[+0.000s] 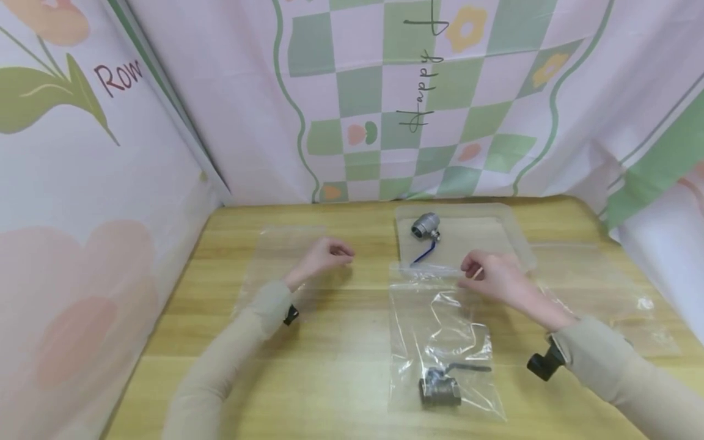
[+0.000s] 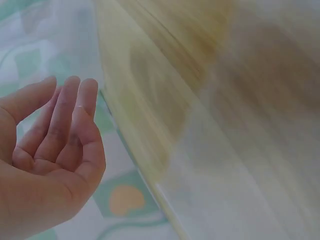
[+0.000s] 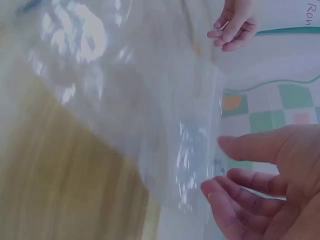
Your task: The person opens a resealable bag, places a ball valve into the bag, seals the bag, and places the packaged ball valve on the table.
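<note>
A clear zip bag [image 1: 434, 327] lies on the table with a dark ball valve [image 1: 440, 391] near its lower end; the valve's lever points right. Over the bag's upper right corner is my right hand [image 1: 497, 278]. In the right wrist view, the thumb and fingers of that hand [image 3: 265, 190] stand apart beside the zip edge of the bag [image 3: 165, 100]. My left hand [image 1: 321, 260] hovers with loosely bent fingers beside another clear bag [image 1: 269, 263] on the left. The left wrist view shows nothing in that hand [image 2: 60, 160].
A shallow translucent tray [image 1: 519, 238] at the back holds a silver ball valve [image 1: 426, 226] with a blue lever. Another clear bag [image 1: 594, 275] lies at the right. Patterned curtains [image 1: 363, 91] hang behind and beside the wooden table [image 1: 341, 366].
</note>
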Tool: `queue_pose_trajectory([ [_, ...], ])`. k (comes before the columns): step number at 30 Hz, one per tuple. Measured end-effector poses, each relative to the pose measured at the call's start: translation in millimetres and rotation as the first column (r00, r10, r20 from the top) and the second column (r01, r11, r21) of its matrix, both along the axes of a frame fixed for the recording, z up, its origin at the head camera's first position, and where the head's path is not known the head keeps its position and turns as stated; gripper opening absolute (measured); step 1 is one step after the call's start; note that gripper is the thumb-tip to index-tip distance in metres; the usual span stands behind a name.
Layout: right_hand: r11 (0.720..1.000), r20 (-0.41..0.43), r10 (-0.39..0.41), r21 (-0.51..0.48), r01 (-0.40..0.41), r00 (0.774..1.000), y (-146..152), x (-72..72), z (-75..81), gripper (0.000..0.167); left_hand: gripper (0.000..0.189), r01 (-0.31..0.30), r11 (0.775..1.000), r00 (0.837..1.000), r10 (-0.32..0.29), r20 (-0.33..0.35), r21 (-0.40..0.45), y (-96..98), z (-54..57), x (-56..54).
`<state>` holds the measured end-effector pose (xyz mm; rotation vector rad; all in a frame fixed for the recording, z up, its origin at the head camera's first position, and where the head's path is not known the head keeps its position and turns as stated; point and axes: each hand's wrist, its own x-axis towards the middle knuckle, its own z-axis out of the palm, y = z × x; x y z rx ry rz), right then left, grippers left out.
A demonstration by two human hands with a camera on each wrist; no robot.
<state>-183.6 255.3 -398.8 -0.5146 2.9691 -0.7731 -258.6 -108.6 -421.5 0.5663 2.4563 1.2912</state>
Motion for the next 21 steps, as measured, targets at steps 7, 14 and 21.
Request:
queue_pose_trajectory([
  [7,0.983,0.111,0.073,-0.174,-0.053,0.991,-23.9,4.8,0.4,0.028,0.03,-0.144,0.989,0.99,0.144,0.001,-0.014,-47.3,1.6,-2.9],
  [14,0.971,0.166,0.139,-0.215,-0.102,0.976,-50.0,12.2,-1.8,0.024,0.034,-0.283,0.958,0.959,0.283,-0.01,-0.032,-83.6,-0.1,-9.5],
  [21,0.944,0.17,0.25,-0.262,-0.2,0.953,-81.6,10.0,-8.4,0.022,0.04,-0.454,0.89,0.882,0.441,0.168,0.045,-110.9,-8.5,-12.6],
])
